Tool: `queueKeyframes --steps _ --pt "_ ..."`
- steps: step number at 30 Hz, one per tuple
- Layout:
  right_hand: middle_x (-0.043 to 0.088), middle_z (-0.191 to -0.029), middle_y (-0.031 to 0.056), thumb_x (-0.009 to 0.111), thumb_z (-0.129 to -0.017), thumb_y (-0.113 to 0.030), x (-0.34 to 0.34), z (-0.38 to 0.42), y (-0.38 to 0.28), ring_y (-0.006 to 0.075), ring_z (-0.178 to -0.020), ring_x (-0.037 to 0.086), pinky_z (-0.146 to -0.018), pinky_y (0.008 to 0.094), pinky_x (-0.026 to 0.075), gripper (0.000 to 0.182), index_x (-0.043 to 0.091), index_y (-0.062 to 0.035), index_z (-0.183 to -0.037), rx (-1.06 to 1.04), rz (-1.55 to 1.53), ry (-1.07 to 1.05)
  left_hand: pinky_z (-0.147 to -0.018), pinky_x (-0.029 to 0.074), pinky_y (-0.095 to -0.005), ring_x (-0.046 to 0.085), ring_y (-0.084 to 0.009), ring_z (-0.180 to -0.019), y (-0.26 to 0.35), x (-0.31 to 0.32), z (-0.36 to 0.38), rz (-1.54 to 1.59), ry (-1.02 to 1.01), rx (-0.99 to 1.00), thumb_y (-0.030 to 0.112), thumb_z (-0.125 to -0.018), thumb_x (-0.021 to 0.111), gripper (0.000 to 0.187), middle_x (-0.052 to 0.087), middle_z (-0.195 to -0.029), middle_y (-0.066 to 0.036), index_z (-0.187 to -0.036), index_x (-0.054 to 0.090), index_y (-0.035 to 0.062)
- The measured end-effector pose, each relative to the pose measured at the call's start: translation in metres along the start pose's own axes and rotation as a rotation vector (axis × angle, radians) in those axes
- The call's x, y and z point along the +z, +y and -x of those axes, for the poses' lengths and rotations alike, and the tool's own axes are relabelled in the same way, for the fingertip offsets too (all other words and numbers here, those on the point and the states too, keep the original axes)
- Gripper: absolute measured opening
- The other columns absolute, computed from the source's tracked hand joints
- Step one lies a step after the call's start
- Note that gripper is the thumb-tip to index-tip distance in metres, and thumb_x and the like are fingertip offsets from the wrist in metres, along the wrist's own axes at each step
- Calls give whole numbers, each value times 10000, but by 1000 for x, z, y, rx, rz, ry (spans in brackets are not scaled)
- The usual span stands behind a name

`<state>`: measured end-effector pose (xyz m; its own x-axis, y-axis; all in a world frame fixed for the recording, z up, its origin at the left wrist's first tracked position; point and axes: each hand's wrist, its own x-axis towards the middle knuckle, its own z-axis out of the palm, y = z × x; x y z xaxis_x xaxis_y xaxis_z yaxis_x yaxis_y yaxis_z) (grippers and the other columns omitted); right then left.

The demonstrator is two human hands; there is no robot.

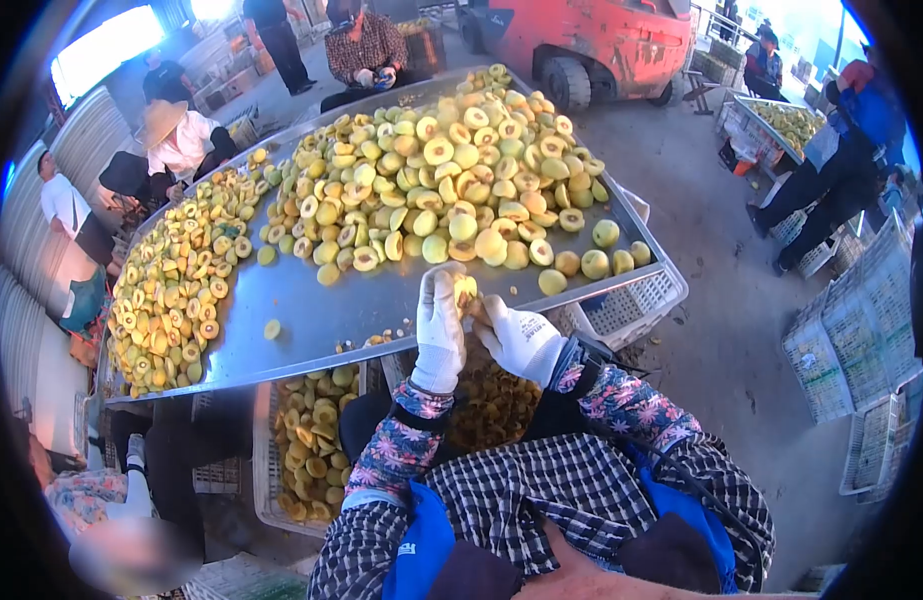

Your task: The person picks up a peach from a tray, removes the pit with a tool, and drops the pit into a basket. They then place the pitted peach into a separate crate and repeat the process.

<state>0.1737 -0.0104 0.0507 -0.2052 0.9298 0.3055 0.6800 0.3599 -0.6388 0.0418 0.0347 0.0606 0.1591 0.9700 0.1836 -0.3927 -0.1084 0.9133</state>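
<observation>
My left hand (440, 335), in a white glove, holds a yellow piece of stone fruit (465, 289) upright between thumb and fingers at the near edge of a metal table (326, 305). The gloved right hand (521, 340) comes in from the other side, its fingertips pinched together against the fruit's lower right side. Whatever those fingertips grip is too small to make out. Just beyond both hands lies a big heap of yellow-green stone fruit (421, 190), many cut in half with brown centres showing.
More halves (171, 300) cover the table's left side. Below are a crate of fruit (316, 430) and a dark heap of brownish pieces (491, 400). A white crate (636, 300) sits under the right corner. Several people work around; a red forklift (591, 45) stands behind.
</observation>
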Motion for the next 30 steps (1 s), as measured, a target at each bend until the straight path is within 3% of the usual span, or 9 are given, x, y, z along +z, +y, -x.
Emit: queueKeyframes --steps 2,5,8,12,14,16,19,22,30 --pt "619 -819 261 533 -923 -243 0 2 7 443 -786 613 -649 487 489 291 419 -9 -1051 -14 -89 -5 -856 455 -282 545 -149 -950 -1 -2 -1 20 -10 -28 431 -1008 378 433 570 -1080 -68 -1139 533 49" --pt "597 -841 231 540 -930 -192 -6 3 1 405 -825 605 -698 413 473 229 430 -8 -1011 158 -278 -72 -869 471 -303 526 -163 -1070 -20 -7 0 -299 -7 384 235 -988 438 277 519 -1196 -97 -1122 548 20" --pt "599 -867 215 534 -938 -202 4 8 3 389 -837 609 -713 405 475 227 435 -10 -1005 87 -373 -79 -890 457 -296 529 -155 -1056 -41 -8 -1 -52 38 413 178 -942 531 248 530 -1211 -107 -1114 560 2" --pt "610 -948 243 517 -938 -268 -10 12 1 427 -928 591 -778 442 469 339 448 12 -1115 105 -274 -245 -738 525 -290 639 -174 -816 -27 -17 -3 116 6 -101 276 -949 572 312 670 -968 -102 -972 640 -28" --pt "619 -853 143 508 -949 -328 7 16 23 307 -764 631 -653 369 490 385 455 -25 -1181 2 -238 -199 -666 534 -285 652 -185 -728 -26 -19 -5 110 -21 -133 340 -945 572 370 686 -895 -103 -964 655 -20" --pt "555 -715 28 506 -950 -435 2 19 15 138 -540 545 -469 265 416 398 483 -89 -1147 361 -832 -409 -658 535 -290 653 -189 -732 -17 -18 -3 57 -86 -263 370 -948 555 398 679 -892 -110 -928 653 -16" --pt "449 -617 -52 501 -939 -511 -11 20 -3 32 -439 397 -381 194 295 419 503 -124 -1101 547 -1076 -486 -648 541 -304 654 -198 -727 -12 -11 1 136 -47 -255 380 -954 539 405 670 -865 -111 -895 633 -10" --pt "423 -544 -22 487 -944 -514 -9 24 -8 76 -384 380 -349 214 251 404 521 -114 -899 620 -1235 -439 -670 548 -368 652 -267 -797 -15 -11 -3 167 -36 -313 458 -952 498 446 632 -955 -153 -992 543 16" --pt "389 -541 -40 461 -974 -461 -4 28 -1 54 -343 305 -320 201 224 367 541 -102 -970 681 -1622 -578 -632 553 -432 641 -324 -789 -6 5 5 487 209 -525 492 -897 579 439 617 -966 -138 -952 541 58"
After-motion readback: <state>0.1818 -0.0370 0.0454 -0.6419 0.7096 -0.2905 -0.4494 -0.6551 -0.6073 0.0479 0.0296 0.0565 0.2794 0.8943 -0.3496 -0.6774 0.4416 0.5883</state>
